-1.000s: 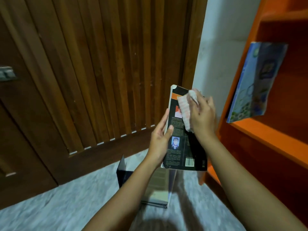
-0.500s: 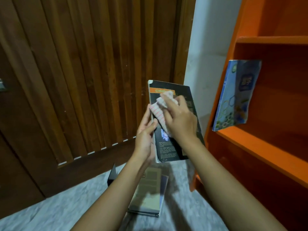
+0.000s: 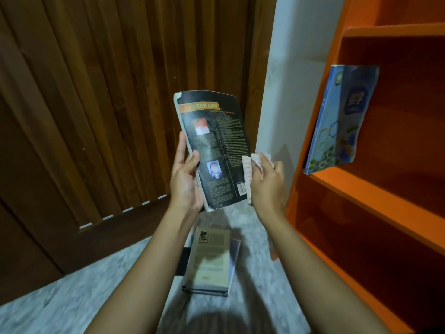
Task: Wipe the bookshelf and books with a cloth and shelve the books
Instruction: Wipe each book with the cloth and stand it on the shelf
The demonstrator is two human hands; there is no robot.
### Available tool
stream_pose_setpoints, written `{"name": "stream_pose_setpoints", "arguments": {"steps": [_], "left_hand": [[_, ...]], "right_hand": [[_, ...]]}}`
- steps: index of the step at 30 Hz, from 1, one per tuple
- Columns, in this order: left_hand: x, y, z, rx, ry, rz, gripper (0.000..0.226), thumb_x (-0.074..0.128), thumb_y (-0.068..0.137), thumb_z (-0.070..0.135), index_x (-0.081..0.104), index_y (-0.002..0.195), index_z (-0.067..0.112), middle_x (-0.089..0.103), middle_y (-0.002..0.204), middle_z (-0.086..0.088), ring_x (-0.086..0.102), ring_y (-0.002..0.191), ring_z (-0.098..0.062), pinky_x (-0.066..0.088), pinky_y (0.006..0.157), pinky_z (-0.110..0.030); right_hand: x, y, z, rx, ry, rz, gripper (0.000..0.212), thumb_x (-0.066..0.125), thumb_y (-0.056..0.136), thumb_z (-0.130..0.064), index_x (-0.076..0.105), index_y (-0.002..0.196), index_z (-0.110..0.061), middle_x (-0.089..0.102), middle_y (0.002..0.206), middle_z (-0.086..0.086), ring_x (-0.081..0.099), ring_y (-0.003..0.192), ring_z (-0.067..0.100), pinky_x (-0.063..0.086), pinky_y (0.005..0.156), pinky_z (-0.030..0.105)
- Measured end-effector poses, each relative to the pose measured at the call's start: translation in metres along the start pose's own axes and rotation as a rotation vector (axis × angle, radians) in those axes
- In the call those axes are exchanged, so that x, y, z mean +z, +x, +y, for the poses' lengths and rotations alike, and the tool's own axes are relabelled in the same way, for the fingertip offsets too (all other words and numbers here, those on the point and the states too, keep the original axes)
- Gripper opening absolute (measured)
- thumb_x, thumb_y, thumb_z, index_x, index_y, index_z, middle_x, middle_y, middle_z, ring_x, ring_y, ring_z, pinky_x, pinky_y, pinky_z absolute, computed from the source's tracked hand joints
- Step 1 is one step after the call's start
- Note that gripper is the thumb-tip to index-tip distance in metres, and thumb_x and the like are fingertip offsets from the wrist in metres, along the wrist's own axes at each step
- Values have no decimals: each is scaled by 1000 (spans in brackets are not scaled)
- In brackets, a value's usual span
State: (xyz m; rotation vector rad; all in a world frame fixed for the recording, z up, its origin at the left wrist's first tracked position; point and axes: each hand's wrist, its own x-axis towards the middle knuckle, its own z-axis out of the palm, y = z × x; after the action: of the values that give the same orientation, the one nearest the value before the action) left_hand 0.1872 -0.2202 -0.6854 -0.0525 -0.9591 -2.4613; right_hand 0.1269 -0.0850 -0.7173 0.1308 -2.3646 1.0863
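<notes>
A black paperback (image 3: 216, 145) with an orange title band stands upright in front of me, back cover toward me. My left hand (image 3: 185, 179) grips its left edge, thumb on the cover. My right hand (image 3: 267, 184) holds a bunched white cloth with pink stripes (image 3: 248, 174) against the book's lower right edge. To the right is the orange bookshelf (image 3: 375, 189); a blue book (image 3: 342, 119) leans upright on one of its shelves. Below my hands, a small stack of books (image 3: 212, 259) lies on the floor, a beige cover on top.
A dark wooden slatted door (image 3: 108, 104) fills the left and back. A white wall strip (image 3: 296, 68) separates it from the shelf. The floor (image 3: 72, 297) is pale grey marble. Other shelf levels in view hold nothing.
My right hand with the cloth has slid from the top of the cover down to its lower right edge, uncovering the cover. The view has swung slightly left.
</notes>
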Motion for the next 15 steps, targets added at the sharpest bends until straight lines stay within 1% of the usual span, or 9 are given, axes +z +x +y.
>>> {"name": "stream_pose_setpoints", "arguments": {"steps": [1, 2, 4, 6, 7, 9, 11, 12, 15], "left_hand": [[2, 1, -1, 5, -1, 13, 46, 42, 96, 1, 50, 130, 31, 58, 131, -2, 62, 111, -23, 53, 91, -42], [3, 2, -2, 9, -4, 28, 47, 42, 96, 1, 48, 133, 30, 60, 130, -2, 62, 112, -24, 51, 93, -45], [6, 4, -5, 15, 3, 52, 48, 42, 96, 2, 47, 134, 31, 60, 129, -2, 60, 115, -26, 48, 97, -48], [3, 6, -2, 5, 22, 78, 47, 42, 97, 4, 48, 132, 34, 60, 129, -2, 60, 114, -26, 51, 93, -46], [-1, 7, 0, 9, 11, 81, 48, 41, 97, 4, 46, 134, 33, 60, 129, -2, 60, 114, -26, 52, 92, -46], [-7, 7, 6, 16, 15, 68, 50, 41, 97, 3, 42, 138, 31, 59, 131, -3, 59, 116, -26, 48, 96, -48], [-11, 7, 11, -2, 92, 41, 50, 42, 96, 3, 42, 138, 31, 60, 130, -2, 59, 116, -25, 46, 99, -48], [-14, 7, 12, -8, 119, 14, 50, 43, 96, 4, 42, 138, 31, 60, 130, -2, 59, 117, -25, 45, 100, -48], [-16, 3, 17, -27, 184, -64, 50, 43, 96, 4, 43, 137, 31, 59, 131, -1, 58, 118, -23, 48, 98, -46]], "right_hand": [[1, -7, -2, -22, 40, 12, 34, 48, 95, -32, 54, 128, -37, 50, 111, 3, 57, 85, 25, 32, 59, 25], [2, -19, -10, -95, 77, 18, 35, 47, 94, -30, 54, 128, -36, 51, 108, 3, 57, 79, 23, 32, 56, 23], [4, -52, -25, -319, 93, -39, 39, 43, 90, -30, 57, 126, -34, 54, 102, 3, 54, 65, 19, 36, 46, 21], [8, -70, -16, -481, 49, -93, 41, 44, 85, -31, 59, 123, -33, 57, 100, 4, 56, 64, 20, 41, 44, 24], [8, -68, -8, -473, 45, -102, 41, 44, 84, -31, 59, 123, -33, 58, 101, 4, 58, 66, 22, 42, 45, 24], [9, -52, 11, -316, 50, -60, 38, 47, 88, -30, 58, 125, -35, 57, 105, 4, 59, 73, 25, 37, 48, 20], [10, -39, 26, -160, 13, -58, 35, 51, 93, -29, 56, 127, -36, 53, 110, 4, 58, 84, 24, 29, 50, 18], [10, -33, 30, -99, 65, -58, 34, 51, 94, -29, 56, 128, -33, 52, 111, 6, 58, 90, 24, 28, 52, 14], [5, -25, 34, -48, 326, -8, 36, 52, 91, -29, 59, 125, -20, 54, 108, 12, 57, 99, 25, 31, 65, 9]]}}
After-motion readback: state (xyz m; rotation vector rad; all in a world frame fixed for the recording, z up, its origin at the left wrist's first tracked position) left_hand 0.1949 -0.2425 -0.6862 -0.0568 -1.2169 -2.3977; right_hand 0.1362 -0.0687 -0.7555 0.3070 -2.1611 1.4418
